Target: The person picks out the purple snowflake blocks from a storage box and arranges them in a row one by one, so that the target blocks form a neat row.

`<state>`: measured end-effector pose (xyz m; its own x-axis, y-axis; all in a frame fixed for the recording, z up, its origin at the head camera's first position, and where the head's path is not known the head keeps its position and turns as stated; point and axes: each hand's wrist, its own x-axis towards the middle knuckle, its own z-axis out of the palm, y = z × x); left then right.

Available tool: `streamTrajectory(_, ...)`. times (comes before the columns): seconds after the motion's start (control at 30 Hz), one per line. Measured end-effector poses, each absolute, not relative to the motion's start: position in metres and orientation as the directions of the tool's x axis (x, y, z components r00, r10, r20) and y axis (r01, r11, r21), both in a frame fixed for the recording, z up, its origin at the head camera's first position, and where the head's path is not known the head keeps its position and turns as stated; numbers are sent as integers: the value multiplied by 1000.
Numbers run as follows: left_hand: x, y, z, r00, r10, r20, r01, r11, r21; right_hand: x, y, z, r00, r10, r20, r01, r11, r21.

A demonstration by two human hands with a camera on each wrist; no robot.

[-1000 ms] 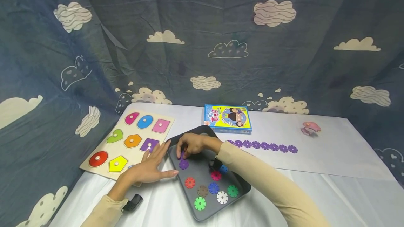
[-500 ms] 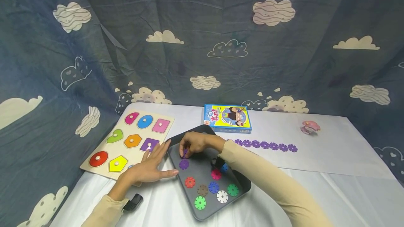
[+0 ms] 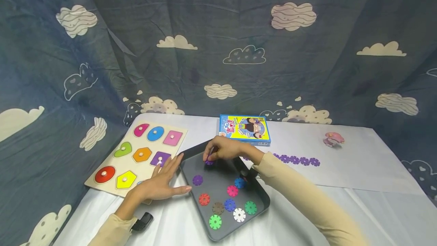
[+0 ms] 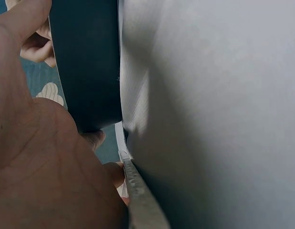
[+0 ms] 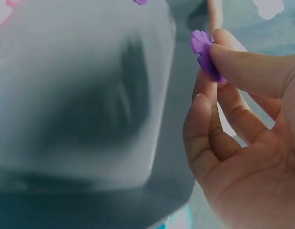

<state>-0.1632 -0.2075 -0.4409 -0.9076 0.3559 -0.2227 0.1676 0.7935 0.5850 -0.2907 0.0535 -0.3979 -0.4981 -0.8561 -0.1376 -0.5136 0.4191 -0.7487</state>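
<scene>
My right hand (image 3: 227, 148) is over the far left part of a dark grey tray (image 3: 218, 177). Its thumb and fingers pinch a purple notched plastic disc (image 5: 203, 46), seen close up in the right wrist view. Spread along the tray's left side, my left hand (image 3: 160, 184) has its fingertips at the rim and its thumb reaching to the side wall. In the tray lie another purple disc (image 3: 197, 180) and several in other colours, among them red (image 3: 204, 199), pink (image 3: 232, 191), white (image 3: 239, 215) and bright green (image 3: 215, 222).
Right of the tray runs a row of purple discs (image 3: 295, 160), partly hidden behind my right arm. A wooden shape puzzle board (image 3: 153, 141) lies at the left, partly under my left hand. Behind the tray is a blue and yellow box (image 3: 245, 128); a pink figurine (image 3: 334, 139) stands farther right.
My right hand has lifted the purple disc off the tray's left part and moved slightly right and away with it. My left hand stays at the tray's left rim.
</scene>
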Motion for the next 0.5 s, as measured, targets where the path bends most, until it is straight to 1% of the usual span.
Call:
streamTrajectory(0.17,-163,-208,-442,-911,354,-210,172,791,587,-291,74,-390,-519,-850,-89,-470,371,-801)
streamTrajectory(0.27,-163,-207,-441,-909,360,-208,174,783,597,-291,90,-387,-543,-837,-69,-453,362,-815)
streamTrajectory(0.4,-163,-207,-441,-908,365,-206,179,781,598,-287,114,-381,-591,-805,-55,-438,377,-816)
streamTrajectory(0.5,-163,-207,-442,-909,364,-203,184,788,587,-285,134,-378,-641,-765,-57,-401,397,-825)
